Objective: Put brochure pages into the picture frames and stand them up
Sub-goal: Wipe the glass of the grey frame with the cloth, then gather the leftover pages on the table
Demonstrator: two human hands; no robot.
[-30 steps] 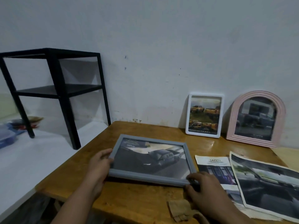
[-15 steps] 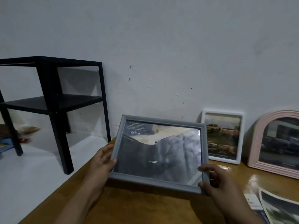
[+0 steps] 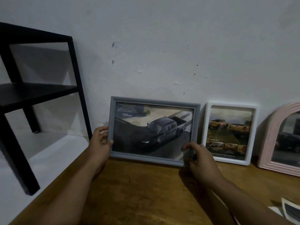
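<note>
Three picture frames stood in a row along the white wall [image 3: 162, 38] at the back of the brown wooden worktop [image 3: 146, 192]: one grey rectangular frame [image 3: 154, 101] with a dark pickup-truck brochure page [image 3: 151, 130] in it, one white rectangular frame [image 3: 231, 104] just to its right holding a page of orange trucks, and one pink arched frame [image 3: 269, 135] at the far right. Two hands held the grey frame upright, bottom edge on or just above the worktop: left hand [image 3: 99, 143] with its grip curled round the left edge, right hand [image 3: 199, 157] with its grip pinching the lower right corner. Two or so loose brochure pages [image 3: 290, 210] lay at the lower right edge, blurred, and one black metal shelf unit [image 3: 32, 95] stood to the left.
</note>
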